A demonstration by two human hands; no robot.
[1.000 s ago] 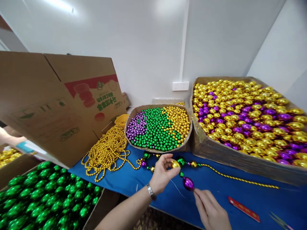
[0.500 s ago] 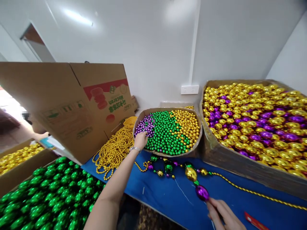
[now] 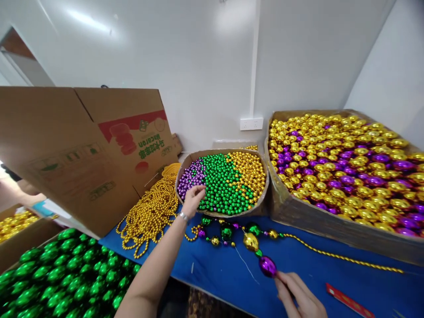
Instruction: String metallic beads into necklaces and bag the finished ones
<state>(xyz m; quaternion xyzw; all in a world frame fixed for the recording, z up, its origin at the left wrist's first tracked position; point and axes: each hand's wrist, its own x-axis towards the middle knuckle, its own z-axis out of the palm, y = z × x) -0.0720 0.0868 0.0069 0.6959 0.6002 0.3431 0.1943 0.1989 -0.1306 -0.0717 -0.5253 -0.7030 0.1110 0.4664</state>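
My left hand is over the near left edge of a cardboard box of small beads, thumb and fingers pinched together. What they hold, if anything, is hidden. Purple beads lie just behind it, green beads beside it and gold beads farther right. Low in the view, my right hand is closed on the end of a bead string, right by its large purple bead. A green bead and a large gold bead follow up the string, which continues across the blue table.
Gold bead strands lie left of the bead box. A big carton stands behind them. Large green beads fill the lower left. On the right is a box of gold and purple beads. A red packet lies near my right hand.
My left hand has lifted slightly off the purple beads, its fingers now pinched. My right hand still holds the bead string. The whole view has shifted, so things appear farther left.
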